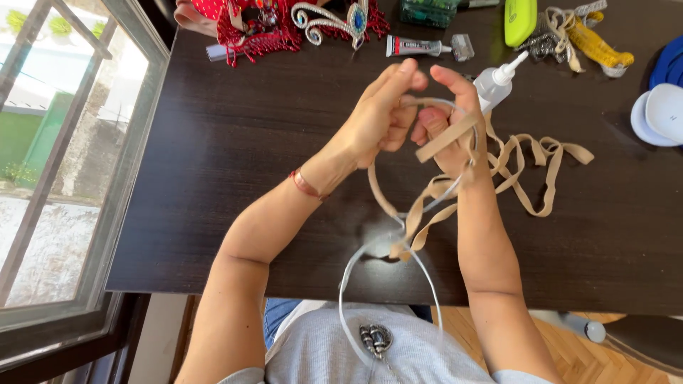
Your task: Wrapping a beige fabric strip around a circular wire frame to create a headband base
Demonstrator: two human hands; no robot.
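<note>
Both of my hands are raised over the dark wooden table (235, 135). My left hand (380, 114) pinches the top of a thin silver headband (388, 206), partly wrapped in beige ribbon. My right hand (448, 124) holds the beige ribbon (533, 167) against the band, a strip crossing its fingers. The loose ribbon trails in loops to the right on the table. A second thin metal hoop (348, 284) hangs below toward my lap.
A white squeeze bottle of glue (498, 80) lies just behind my right hand. At the far edge are a glue tube (420, 47), a silver tiara with a blue stone (334, 21), red trim (249, 32), a green object (519, 20), a yellow measuring tape (597, 46) and a white lid (658, 114). A window (64, 156) is at the left.
</note>
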